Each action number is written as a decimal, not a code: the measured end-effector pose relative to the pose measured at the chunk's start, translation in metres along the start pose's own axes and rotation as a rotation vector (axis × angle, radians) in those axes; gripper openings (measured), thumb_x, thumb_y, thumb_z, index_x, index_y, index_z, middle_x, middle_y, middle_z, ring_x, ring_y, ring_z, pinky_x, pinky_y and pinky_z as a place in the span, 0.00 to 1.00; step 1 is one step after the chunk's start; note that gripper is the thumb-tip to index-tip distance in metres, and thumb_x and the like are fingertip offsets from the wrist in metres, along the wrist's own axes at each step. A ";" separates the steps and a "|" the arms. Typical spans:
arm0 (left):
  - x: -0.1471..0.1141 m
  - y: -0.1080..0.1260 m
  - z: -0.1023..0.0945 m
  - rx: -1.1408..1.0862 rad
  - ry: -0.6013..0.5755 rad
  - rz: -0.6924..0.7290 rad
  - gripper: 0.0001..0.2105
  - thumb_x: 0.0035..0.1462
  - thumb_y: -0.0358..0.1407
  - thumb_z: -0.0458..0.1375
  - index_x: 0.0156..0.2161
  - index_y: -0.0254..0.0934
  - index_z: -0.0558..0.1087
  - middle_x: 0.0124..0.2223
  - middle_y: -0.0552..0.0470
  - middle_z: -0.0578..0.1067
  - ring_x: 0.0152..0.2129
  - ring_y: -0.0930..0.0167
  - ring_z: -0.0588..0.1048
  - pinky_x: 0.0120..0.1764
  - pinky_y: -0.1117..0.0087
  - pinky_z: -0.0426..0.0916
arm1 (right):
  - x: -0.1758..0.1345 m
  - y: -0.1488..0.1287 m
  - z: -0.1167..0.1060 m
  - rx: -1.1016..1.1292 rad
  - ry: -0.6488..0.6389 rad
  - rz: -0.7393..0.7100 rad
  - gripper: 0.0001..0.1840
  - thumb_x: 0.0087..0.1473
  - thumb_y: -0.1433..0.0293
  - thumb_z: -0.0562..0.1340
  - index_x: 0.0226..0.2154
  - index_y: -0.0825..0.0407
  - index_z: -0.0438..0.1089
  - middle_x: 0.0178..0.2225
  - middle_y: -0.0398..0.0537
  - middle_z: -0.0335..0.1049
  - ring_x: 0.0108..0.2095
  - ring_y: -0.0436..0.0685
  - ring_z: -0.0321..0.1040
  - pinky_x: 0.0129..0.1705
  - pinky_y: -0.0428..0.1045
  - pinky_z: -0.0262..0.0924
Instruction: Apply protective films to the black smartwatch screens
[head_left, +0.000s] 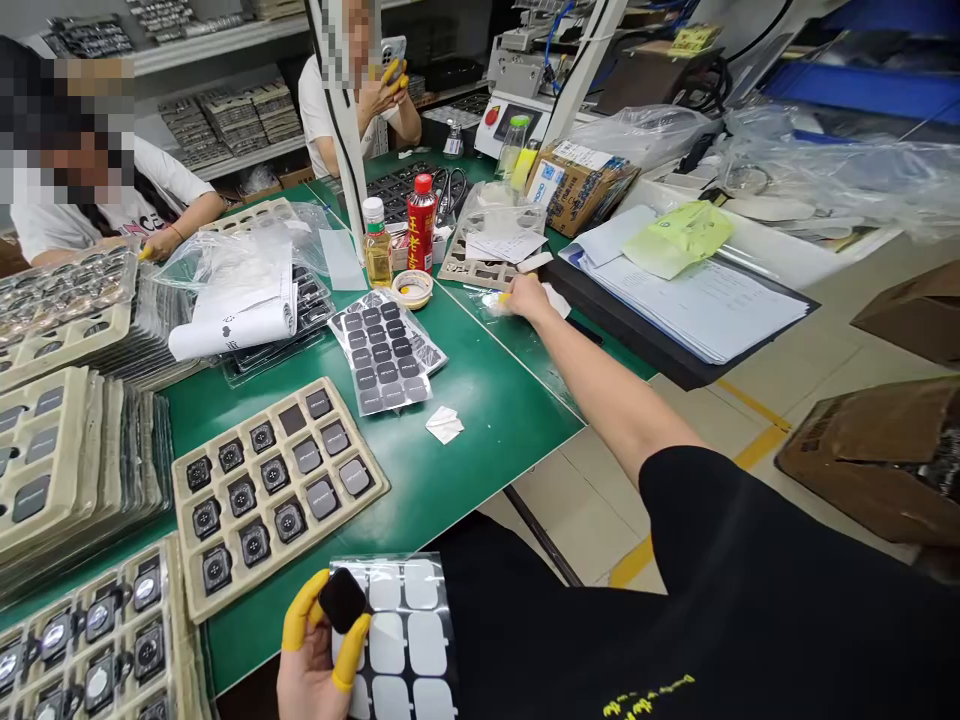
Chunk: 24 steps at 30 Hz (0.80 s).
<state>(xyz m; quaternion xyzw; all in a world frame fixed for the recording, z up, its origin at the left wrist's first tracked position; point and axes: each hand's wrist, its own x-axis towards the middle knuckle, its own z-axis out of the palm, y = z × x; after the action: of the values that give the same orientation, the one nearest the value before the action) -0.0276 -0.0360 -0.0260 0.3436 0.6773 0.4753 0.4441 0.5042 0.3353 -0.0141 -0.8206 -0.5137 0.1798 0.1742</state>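
Note:
Between the yellow-capped thumb and finger of my left hand [319, 655] is a black square smartwatch [343, 600], its dark face turned up. Behind it, a sheet of pale square stickers [429, 640] lies against the same hand. My right hand [527, 298] stretches across the green table, its fingers drawn together at some white crumpled material [556, 300] and clear plastic; what they grip is hidden. A beige tray [375, 495] holds several watches, some showing their round sensor backs and others covered by grey squares; one pocket shows a flat dark square.
Stacked trays [112, 480] crowd the left side. Printed grey sticker sheets [386, 360], a tape roll [412, 290], a red can [421, 225] and a bottle [377, 245] stand mid-table. Papers [675, 300] lie right. Two people sit opposite. Cardboard boxes [877, 450] are on the floor.

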 end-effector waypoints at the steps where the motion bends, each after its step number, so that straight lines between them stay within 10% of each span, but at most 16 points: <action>1: 0.002 0.000 -0.001 -0.005 -0.006 0.000 0.38 0.40 0.55 0.85 0.54 0.42 0.81 0.46 0.49 0.86 0.43 0.61 0.88 0.47 0.66 0.87 | -0.004 -0.001 0.000 -0.032 0.065 0.008 0.27 0.72 0.58 0.71 0.65 0.53 0.73 0.66 0.60 0.73 0.60 0.66 0.76 0.62 0.66 0.75; 6: 0.007 0.003 0.000 -0.025 -0.017 0.066 0.38 0.37 0.51 0.86 0.53 0.41 0.81 0.45 0.48 0.87 0.41 0.61 0.89 0.47 0.64 0.88 | -0.052 -0.013 0.006 -0.019 0.216 -0.122 0.27 0.73 0.64 0.63 0.67 0.59 0.68 0.69 0.74 0.65 0.69 0.76 0.63 0.69 0.68 0.61; 11: 0.009 0.006 0.009 -0.062 -0.047 0.130 0.33 0.42 0.48 0.85 0.52 0.41 0.82 0.46 0.48 0.87 0.43 0.62 0.89 0.49 0.65 0.87 | -0.167 -0.019 0.056 0.059 -0.077 -0.566 0.14 0.68 0.58 0.66 0.50 0.47 0.80 0.48 0.54 0.81 0.48 0.65 0.76 0.52 0.58 0.72; 17: 0.017 0.017 0.022 -0.084 -0.204 0.239 0.32 0.48 0.48 0.84 0.55 0.39 0.82 0.43 0.48 0.87 0.39 0.65 0.89 0.46 0.68 0.86 | -0.245 -0.014 0.108 0.093 -0.059 -0.731 0.12 0.69 0.63 0.61 0.46 0.46 0.81 0.41 0.57 0.79 0.45 0.69 0.74 0.42 0.60 0.70; 24: 0.021 0.017 0.021 -0.018 -0.324 0.417 0.32 0.56 0.49 0.80 0.61 0.40 0.80 0.51 0.45 0.87 0.43 0.65 0.87 0.51 0.65 0.84 | -0.292 -0.059 0.064 0.297 0.037 -0.964 0.07 0.73 0.67 0.63 0.49 0.43 0.77 0.42 0.51 0.81 0.39 0.63 0.77 0.39 0.57 0.69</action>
<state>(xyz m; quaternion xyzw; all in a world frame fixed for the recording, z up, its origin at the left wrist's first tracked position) -0.0148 -0.0050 -0.0190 0.5435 0.5074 0.5015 0.4423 0.3087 0.1011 -0.0087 -0.4596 -0.7999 0.1355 0.3614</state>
